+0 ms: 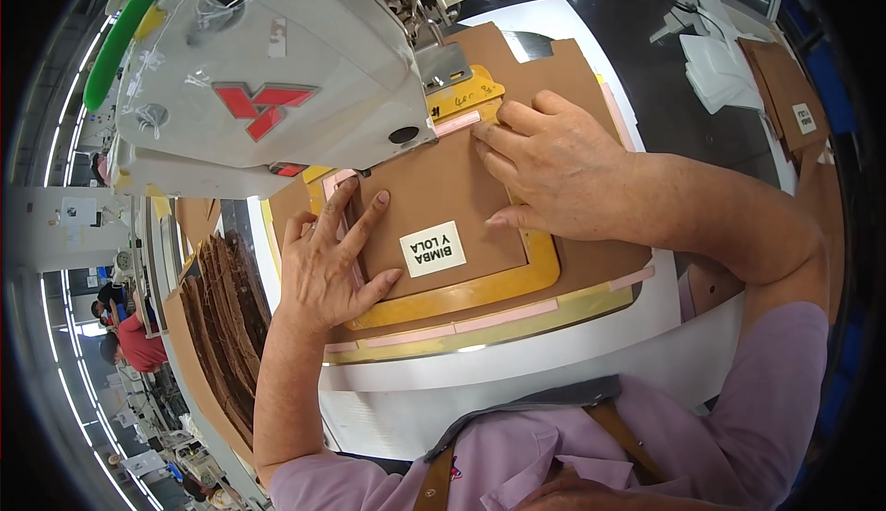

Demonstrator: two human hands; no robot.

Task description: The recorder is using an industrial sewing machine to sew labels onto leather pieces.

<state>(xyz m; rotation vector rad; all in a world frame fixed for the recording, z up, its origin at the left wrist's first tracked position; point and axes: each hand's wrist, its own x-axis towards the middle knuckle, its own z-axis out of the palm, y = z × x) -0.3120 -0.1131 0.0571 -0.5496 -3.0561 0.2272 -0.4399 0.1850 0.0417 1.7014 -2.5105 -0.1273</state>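
A brown rectangular panel (443,188) with a cream printed label (434,249) lies inside a yellow frame (443,297), under the head of a large white sewing machine (277,77). My left hand (325,266) rests with spread fingers on the panel's left edge, its thumb over the frame's near side. On the right, my right hand (558,165) has its bent fingers on the panel's upper right edge, thumb apart on its right side. Neither hand grips anything visible. A larger brown sheet (591,239) lies beneath the frame. Pink strips (503,315) line the near edge of the clamp plate.
Brown pieces stand stacked in a row (226,299) at the left. More brown panels (780,96), one with a label, lie at the far right beside white scraps (720,72). A green strip (129,31) hangs by the machine. Other people (140,340) work in the left background.
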